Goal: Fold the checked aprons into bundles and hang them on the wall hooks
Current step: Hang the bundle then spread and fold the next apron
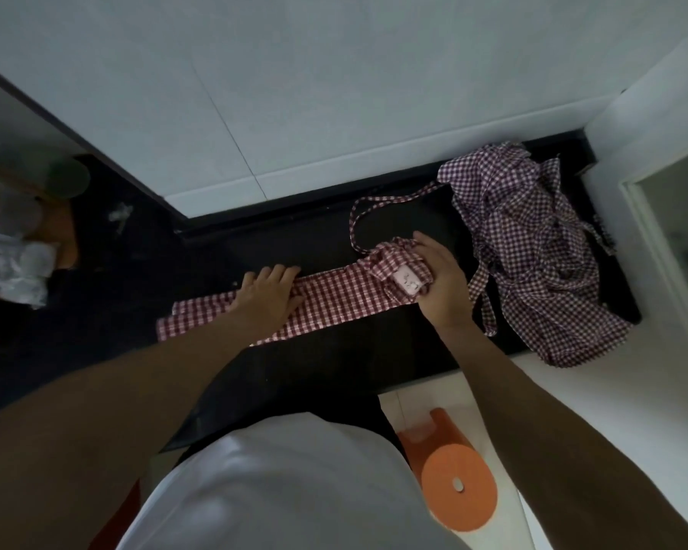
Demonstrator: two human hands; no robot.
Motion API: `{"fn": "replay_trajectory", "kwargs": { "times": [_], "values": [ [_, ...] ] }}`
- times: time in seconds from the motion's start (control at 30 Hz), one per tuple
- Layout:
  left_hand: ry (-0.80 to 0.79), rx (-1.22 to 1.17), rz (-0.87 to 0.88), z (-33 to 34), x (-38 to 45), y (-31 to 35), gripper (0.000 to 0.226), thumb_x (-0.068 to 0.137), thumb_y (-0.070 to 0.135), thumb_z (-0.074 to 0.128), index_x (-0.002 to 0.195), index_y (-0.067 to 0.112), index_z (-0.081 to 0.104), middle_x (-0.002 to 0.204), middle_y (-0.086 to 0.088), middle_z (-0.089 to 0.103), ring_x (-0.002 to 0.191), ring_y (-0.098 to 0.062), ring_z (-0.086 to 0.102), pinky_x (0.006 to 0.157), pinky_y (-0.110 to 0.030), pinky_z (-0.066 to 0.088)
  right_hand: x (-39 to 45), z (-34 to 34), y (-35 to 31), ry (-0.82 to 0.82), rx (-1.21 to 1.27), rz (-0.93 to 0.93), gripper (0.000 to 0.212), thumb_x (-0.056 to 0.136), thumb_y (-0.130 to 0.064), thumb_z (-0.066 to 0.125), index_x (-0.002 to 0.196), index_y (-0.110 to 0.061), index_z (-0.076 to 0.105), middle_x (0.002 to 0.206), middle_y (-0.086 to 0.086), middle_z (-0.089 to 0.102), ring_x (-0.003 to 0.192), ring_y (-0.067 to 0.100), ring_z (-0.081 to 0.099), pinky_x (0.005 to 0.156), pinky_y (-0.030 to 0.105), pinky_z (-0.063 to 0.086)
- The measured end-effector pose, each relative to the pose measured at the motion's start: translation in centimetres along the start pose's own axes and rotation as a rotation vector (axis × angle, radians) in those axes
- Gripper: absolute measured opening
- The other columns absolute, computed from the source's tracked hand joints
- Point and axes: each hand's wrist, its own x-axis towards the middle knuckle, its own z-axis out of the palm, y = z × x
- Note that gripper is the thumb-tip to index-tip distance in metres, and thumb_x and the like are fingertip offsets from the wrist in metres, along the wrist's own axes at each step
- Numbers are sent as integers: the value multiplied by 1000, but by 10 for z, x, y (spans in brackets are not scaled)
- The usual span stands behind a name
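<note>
Our left hand (269, 293) presses flat on the red apron (334, 301); our right hand (439, 281) grips its rolled end.

One view only, from a camera on the person's head, wide-angle, looking steeply down and forward. It sits close above the work: both forearms run in from the bottom corners, and the person's white shirt (279, 482) fills the lower middle. The black counter (334, 351) crosses the centre, with the tiled wall (294, 93) behind it taking the top half. Straight lines bow toward the edges. The floor and an orange stool (457, 486) show below the counter at lower right
</note>
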Motion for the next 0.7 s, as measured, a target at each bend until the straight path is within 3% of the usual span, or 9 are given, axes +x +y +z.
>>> {"fn": "replay_trajectory", "kwargs": {
  "times": [0.1,0.17,0.3,0.4,0.47,0.57,0.7],
  "values": [
    [48,-25,-45,6,-1,3,52,105,45,33,150,19,33,143,-5,45,131,-24,43,111,-45,31,6,9,-7,-77,-234,-255,45,86,-32,62,119,-2,67,136,15,60,132,36,49,104,56,46],
    [76,-53,-70,6,1,4,48,105,44,35,147,20,37,140,-3,48,129,-23,44,110,-44,32,4,15,-17,-161,-333,-321,50,83,-34,67,125,-8,64,141,12,57,137,35,44,108,58,41],
    [110,-131,-82,4,1,4,40,104,41,40,136,20,45,133,-2,53,123,-23,48,108,-44,34,-4,29,-43,-398,-588,-226,86,74,-44,77,149,-20,41,158,6,37,149,34,22,119,61,17],
    [122,-170,-134,1,1,8,40,102,39,46,137,19,45,134,-3,52,125,-23,46,110,-44,32,-4,38,-51,-482,-743,-199,93,77,-57,69,155,-23,28,161,3,30,151,34,14,119,65,10],
    [175,-193,-154,-1,1,15,49,99,32,52,143,17,39,139,-6,46,129,-24,40,112,-44,29,-5,40,-49,-501,-784,-212,93,81,-62,61,156,-22,24,162,5,26,152,36,11,119,65,8],
    [190,-323,-20,-11,1,34,85,82,19,68,153,17,22,153,-4,27,142,-24,23,119,-41,13,-8,39,-47,-527,-808,-228,94,85,-66,54,158,-18,18,164,8,19,152,39,8,118,67,8],
    [43,-468,177,-19,13,67,115,75,46,78,158,20,4,164,-1,8,151,-22,4,117,-38,-2,-5,37,-53,-637,-812,-213,101,88,-70,44,157,-18,-7,167,11,-1,152,41,-11,117,69,0]
  ]
}}
